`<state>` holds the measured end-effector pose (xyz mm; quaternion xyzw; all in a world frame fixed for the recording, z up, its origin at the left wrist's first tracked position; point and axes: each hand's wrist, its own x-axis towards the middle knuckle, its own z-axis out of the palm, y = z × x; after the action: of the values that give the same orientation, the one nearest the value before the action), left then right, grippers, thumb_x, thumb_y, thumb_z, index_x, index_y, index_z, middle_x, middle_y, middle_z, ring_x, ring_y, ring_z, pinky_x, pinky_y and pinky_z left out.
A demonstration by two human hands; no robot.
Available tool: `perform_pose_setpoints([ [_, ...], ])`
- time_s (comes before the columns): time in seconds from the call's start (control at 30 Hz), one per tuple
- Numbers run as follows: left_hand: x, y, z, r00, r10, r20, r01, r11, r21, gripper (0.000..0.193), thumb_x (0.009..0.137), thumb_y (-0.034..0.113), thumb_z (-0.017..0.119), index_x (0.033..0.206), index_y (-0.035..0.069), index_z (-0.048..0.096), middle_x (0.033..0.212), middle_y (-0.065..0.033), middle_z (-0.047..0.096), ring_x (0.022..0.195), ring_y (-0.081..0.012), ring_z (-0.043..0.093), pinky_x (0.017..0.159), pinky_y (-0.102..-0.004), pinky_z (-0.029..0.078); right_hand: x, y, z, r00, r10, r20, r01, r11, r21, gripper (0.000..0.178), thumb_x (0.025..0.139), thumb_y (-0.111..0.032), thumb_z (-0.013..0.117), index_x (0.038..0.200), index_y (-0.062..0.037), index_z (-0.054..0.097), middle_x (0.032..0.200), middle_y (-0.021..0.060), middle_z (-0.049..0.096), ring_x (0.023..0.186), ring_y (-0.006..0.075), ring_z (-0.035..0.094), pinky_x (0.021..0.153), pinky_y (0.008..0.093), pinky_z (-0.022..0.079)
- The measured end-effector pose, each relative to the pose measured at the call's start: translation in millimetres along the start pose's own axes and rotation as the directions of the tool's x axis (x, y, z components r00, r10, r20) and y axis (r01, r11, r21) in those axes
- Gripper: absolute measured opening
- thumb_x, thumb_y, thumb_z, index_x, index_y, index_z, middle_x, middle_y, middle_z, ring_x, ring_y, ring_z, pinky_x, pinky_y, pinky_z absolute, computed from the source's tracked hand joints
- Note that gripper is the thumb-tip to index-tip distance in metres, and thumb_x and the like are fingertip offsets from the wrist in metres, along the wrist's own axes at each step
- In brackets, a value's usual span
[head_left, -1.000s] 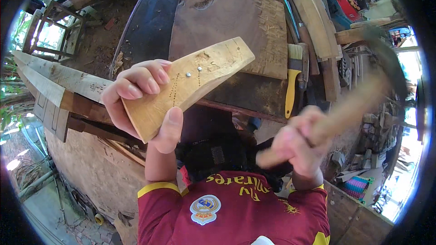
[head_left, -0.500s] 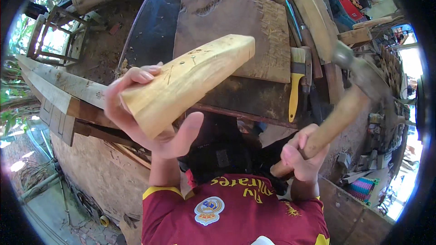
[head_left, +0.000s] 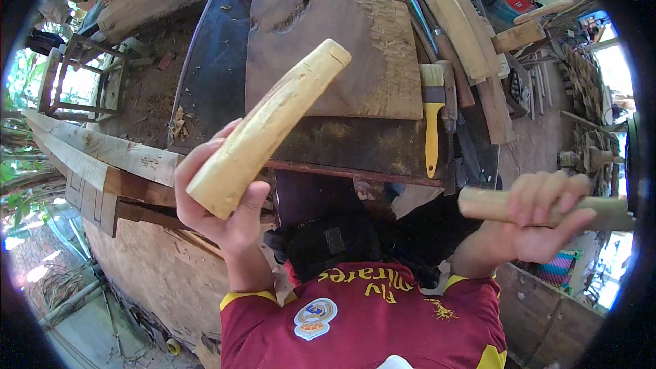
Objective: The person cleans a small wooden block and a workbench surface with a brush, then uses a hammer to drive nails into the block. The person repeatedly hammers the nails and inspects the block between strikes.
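My left hand (head_left: 222, 215) is closed around the lower end of a pale wood block (head_left: 273, 130). The block is long, with a flat cut face at the near end, and is held tilted up and to the right in front of the bench. On the right, away from the bench, my right hand (head_left: 543, 215) grips the wooden handle (head_left: 488, 205) of a metal-headed tool. The handle lies nearly level, its butt pointing left. The tool's head cannot be made out at the right rim. My two hands are well apart.
A thick brown board (head_left: 335, 55) with chisel-like marks lies on the dark bench (head_left: 328, 143). A yellow-handled paintbrush (head_left: 432, 130) and several hand tools lie to its right, beside a long pale beam (head_left: 454, 14). Wooden planks (head_left: 102, 137) jut in at left. A wooden stool frame (head_left: 85, 78) stands beyond.
My right hand has swung outward to the right with the tool, whose metal head showed before. My left hand has turned the wood block more upright and shifted slightly right.
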<state>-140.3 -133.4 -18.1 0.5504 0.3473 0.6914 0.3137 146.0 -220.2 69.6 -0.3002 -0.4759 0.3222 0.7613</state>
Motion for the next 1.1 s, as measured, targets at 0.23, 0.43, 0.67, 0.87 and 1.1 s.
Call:
perform_pose_setpoints([
  [0.23, -9, -7, 4, 0.998, -0.012, 0.058, 0.015, 0.999, -0.048, 0.059, 0.072, 0.017, 0.081, 0.115, -0.011, 0.05, 0.108, -0.023, 0.061, 0.103, -0.0378, 0.062, 0.092, -0.0454, 0.049, 5, 22, 22, 0.998, 0.055, -0.001, -0.055, 0.997, 0.054, 0.032, 0.102, -0.041, 0.033, 0.086, -0.0132, 0.039, 0.062, -0.0007, 0.04, 0.047, 0.0105, 0.038, 0.046, 0.028, 0.038],
  [0.43, -9, -6, 8, 0.997, -0.029, 0.065, 0.031, 0.999, -0.039, 0.057, 0.073, 0.015, 0.08, 0.115, -0.011, 0.05, 0.108, -0.0238, 0.061, 0.103, -0.037, 0.062, 0.093, -0.0442, 0.048, -18, 57, 19, 0.461, 0.879, -0.122, -0.858, 0.406, -0.314, 0.022, 0.092, -0.018, 0.063, 0.082, -0.0087, 0.047, 0.056, -0.0022, 0.046, 0.042, 0.0058, 0.044, 0.037, 0.0222, 0.035],
  [0.67, -9, -8, 4, 0.997, -0.028, 0.066, 0.029, 0.999, -0.016, 0.057, 0.074, 0.014, 0.08, 0.115, -0.01, 0.05, 0.108, -0.0255, 0.061, 0.103, -0.0366, 0.062, 0.093, -0.0437, 0.048, -9, 33, 25, 0.823, 0.535, -0.191, -0.566, 0.745, -0.354, 0.024, 0.088, -0.017, 0.067, 0.088, -0.0085, 0.045, 0.06, -0.0019, 0.048, 0.043, 0.0053, 0.044, 0.037, 0.0219, 0.035],
  [0.87, -8, -9, 6, 0.997, -0.037, 0.072, 0.039, 0.999, -0.033, 0.057, 0.073, 0.014, 0.08, 0.115, -0.01, 0.05, 0.109, -0.0238, 0.06, 0.103, -0.0383, 0.062, 0.093, -0.0461, 0.049, 6, 26, 22, 0.984, -0.022, -0.178, -0.017, 0.977, -0.213, 0.042, 0.091, -0.055, 0.051, 0.094, -0.0149, 0.038, 0.059, -0.0024, 0.039, 0.042, 0.0079, 0.035, 0.04, 0.0241, 0.034],
  [1.1, -10, -11, 6, 0.997, -0.042, 0.061, 0.044, 0.998, -0.032, 0.057, 0.073, 0.014, 0.08, 0.115, -0.01, 0.049, 0.109, -0.0237, 0.06, 0.104, -0.0387, 0.062, 0.093, -0.0465, 0.049, -24, 48, 22, 0.949, 0.314, -0.036, -0.313, 0.918, -0.242, 0.031, 0.094, -0.041, 0.057, 0.096, -0.0126, 0.043, 0.06, -0.0021, 0.045, 0.045, 0.0074, 0.041, 0.041, 0.0231, 0.037],
])
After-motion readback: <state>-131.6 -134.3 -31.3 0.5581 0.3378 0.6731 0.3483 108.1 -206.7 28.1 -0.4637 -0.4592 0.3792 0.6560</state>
